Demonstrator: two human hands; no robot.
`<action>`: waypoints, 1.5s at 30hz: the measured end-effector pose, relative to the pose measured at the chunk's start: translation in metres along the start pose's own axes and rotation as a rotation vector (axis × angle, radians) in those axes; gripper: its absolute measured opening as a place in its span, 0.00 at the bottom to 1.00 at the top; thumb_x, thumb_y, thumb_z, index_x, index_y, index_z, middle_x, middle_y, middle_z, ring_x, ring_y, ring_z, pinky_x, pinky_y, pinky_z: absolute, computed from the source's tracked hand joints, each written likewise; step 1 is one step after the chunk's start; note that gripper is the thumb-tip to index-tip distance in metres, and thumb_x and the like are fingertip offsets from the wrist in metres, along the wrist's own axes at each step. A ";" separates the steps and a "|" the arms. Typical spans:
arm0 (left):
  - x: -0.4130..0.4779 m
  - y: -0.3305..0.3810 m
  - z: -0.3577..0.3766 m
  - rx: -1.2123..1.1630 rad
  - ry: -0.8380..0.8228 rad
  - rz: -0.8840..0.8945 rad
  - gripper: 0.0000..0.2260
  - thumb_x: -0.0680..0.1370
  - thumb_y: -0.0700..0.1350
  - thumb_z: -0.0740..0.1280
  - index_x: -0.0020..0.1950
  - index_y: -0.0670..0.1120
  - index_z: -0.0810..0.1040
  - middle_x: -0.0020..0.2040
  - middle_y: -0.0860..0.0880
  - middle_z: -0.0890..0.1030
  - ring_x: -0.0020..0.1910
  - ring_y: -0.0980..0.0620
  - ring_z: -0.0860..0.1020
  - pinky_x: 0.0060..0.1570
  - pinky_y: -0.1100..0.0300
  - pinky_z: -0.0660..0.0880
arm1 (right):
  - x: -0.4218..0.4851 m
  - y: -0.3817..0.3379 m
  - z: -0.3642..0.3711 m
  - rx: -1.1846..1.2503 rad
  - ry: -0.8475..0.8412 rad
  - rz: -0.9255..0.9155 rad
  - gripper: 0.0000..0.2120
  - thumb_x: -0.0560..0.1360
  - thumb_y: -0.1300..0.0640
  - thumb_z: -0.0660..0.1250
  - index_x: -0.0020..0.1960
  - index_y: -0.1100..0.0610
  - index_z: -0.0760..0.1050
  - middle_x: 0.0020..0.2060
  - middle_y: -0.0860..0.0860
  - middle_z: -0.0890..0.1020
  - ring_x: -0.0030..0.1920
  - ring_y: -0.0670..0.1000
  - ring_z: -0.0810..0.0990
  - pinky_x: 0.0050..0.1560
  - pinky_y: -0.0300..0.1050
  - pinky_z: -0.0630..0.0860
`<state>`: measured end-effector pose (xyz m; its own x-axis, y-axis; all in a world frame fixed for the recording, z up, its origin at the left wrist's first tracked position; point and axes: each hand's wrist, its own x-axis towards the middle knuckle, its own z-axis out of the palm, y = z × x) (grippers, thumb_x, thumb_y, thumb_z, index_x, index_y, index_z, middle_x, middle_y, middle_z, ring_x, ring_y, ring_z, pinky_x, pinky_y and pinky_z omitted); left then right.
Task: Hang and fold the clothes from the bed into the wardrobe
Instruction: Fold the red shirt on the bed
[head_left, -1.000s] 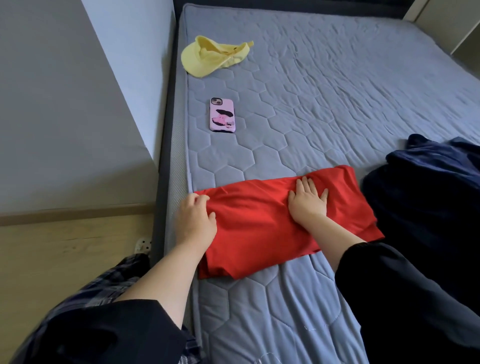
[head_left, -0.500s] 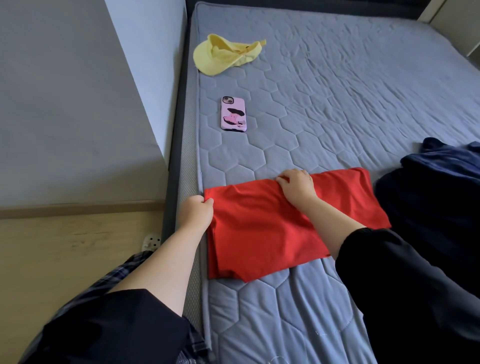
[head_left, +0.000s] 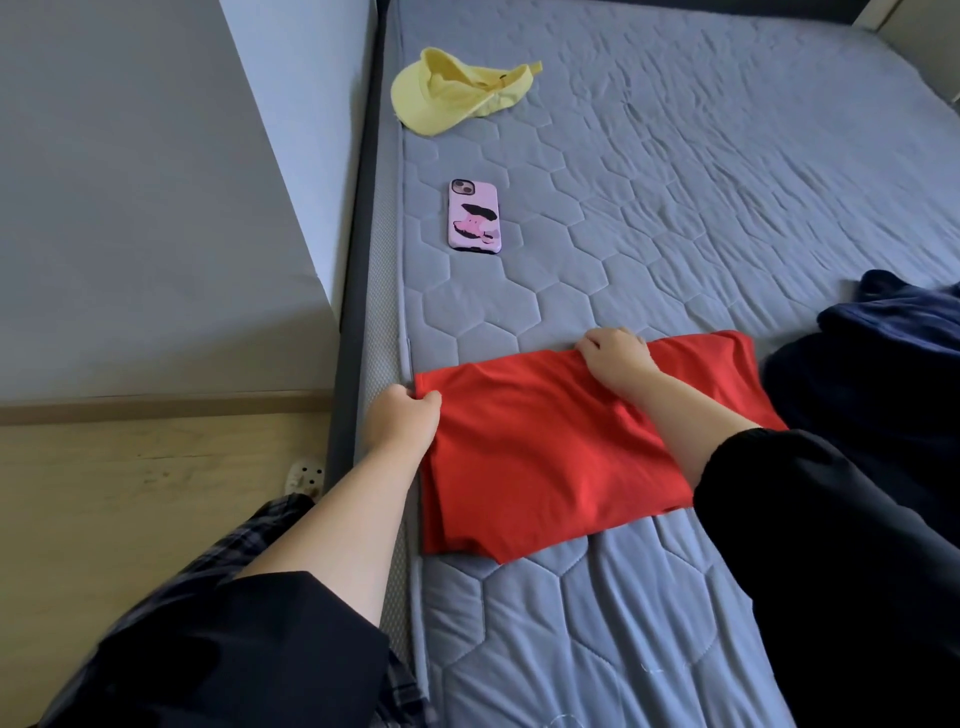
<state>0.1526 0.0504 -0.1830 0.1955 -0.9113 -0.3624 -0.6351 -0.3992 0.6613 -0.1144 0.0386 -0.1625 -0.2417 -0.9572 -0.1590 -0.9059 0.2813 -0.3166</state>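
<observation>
At the left edge of the bed (head_left: 675, 208), the left hand (head_left: 402, 421) has its fingers curled round the far left corner of the folded red garment (head_left: 545, 457), pinching the cloth right where the mattress drops away. Beyond it, well apart from the hands, lie a pink phone (head_left: 474, 215) and a yellow cap (head_left: 457, 96). The garment lies flat across the near part of the bed, a rough rectangle with an uneven near corner. Further right, the right hand (head_left: 615, 356) grips the garment's far edge near its middle, fingers closed over the hem. A heap of dark navy clothes (head_left: 883, 374) sits just beside the garment's right end.

The coming fold carries some risk. Lifting from two points on one edge may let the layers slide apart. The left corner is also so near the bed's side that loose cloth could slip over it.
</observation>
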 end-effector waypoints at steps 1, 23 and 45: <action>0.001 0.000 -0.001 -0.039 -0.047 0.008 0.10 0.73 0.53 0.68 0.38 0.47 0.77 0.35 0.50 0.77 0.41 0.45 0.77 0.39 0.58 0.69 | 0.001 0.005 -0.005 -0.046 -0.049 -0.009 0.13 0.79 0.57 0.54 0.48 0.58 0.76 0.50 0.56 0.79 0.59 0.59 0.71 0.64 0.53 0.61; 0.037 0.005 -0.101 0.166 0.073 -0.046 0.21 0.74 0.34 0.66 0.67 0.40 0.71 0.63 0.38 0.75 0.60 0.40 0.75 0.60 0.51 0.71 | 0.000 -0.054 -0.031 -0.054 -0.203 -0.055 0.10 0.73 0.65 0.58 0.46 0.60 0.78 0.49 0.60 0.80 0.44 0.56 0.76 0.41 0.43 0.69; -0.017 -0.023 0.028 0.721 -0.018 0.696 0.32 0.80 0.61 0.51 0.78 0.52 0.42 0.79 0.51 0.43 0.77 0.51 0.40 0.73 0.46 0.41 | -0.018 0.066 -0.041 0.271 0.317 0.553 0.21 0.77 0.47 0.57 0.53 0.65 0.76 0.51 0.62 0.80 0.52 0.62 0.78 0.47 0.49 0.71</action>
<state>0.1429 0.0774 -0.2107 -0.3994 -0.9148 -0.0600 -0.9064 0.3842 0.1756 -0.1838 0.0713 -0.1425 -0.7705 -0.6301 -0.0963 -0.5113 0.7013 -0.4967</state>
